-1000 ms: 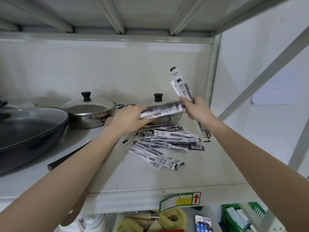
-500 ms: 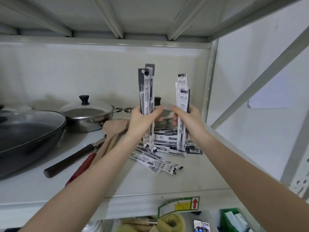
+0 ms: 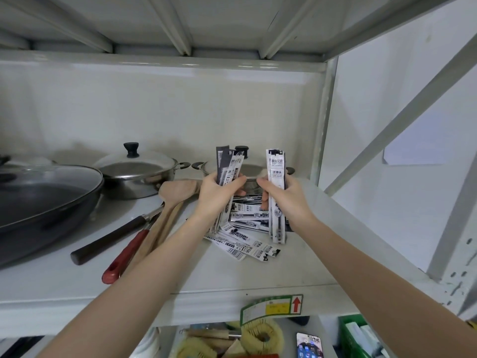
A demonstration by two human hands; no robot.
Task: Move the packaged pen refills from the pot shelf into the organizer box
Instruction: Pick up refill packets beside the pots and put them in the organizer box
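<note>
Pen refill packets (image 3: 247,228) lie in a loose heap on the pot shelf (image 3: 296,270), right of the pans. Left hand (image 3: 219,195) grips one upright bundle (image 3: 228,169); right hand (image 3: 289,200) grips another bundle (image 3: 276,192), both just above the heap. Slick sleeves could slip from either fist and scatter. Lowered bundle ends might sweep near packets off the shelf edge. No organizer box is visible.

A single head-worn wide-angle view faces forward and slightly down, close to the white shelf (image 3: 296,270), with the upper shelf's underside (image 3: 219,21) overhead.
</note>
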